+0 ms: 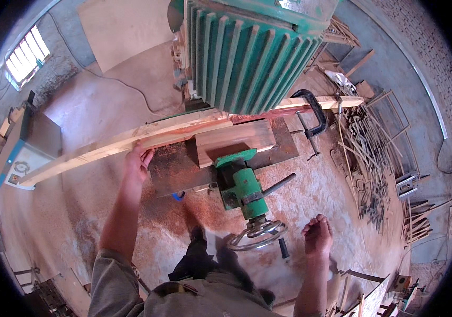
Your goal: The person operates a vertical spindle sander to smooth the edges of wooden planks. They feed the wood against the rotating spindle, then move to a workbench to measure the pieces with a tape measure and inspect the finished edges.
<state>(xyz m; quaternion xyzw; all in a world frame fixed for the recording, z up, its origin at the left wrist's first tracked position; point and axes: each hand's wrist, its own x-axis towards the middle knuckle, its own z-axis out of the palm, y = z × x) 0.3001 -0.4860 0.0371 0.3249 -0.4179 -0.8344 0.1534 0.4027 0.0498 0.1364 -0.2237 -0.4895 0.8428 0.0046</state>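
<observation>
My left hand (pixel 139 161) is at the near side of a long pale wooden fence beam (pixel 109 146). Its fingers are loosely bent with a gap between them, and a fingertip appears to touch the beam; nothing shows in the hand. Right of it, a reddish-brown wooden block (pixel 236 140) lies against the beam, with a green screw clamp (pixel 248 187) on its near side. My right hand (pixel 318 236), fingers curled in and nothing visible in them, hangs in the air right of the clamp's metal handwheel (pixel 257 235), apart from it.
A large ribbed green motor (pixel 247 63) overhangs the beam and hides part of it. A black C-clamp (pixel 313 113) grips the beam's right part. Sawdust covers the dark machine table (pixel 170 171) and floor. Scrap strips (pixel 371 158) pile up at right; a grey cabinet (pixel 38 140) stands left.
</observation>
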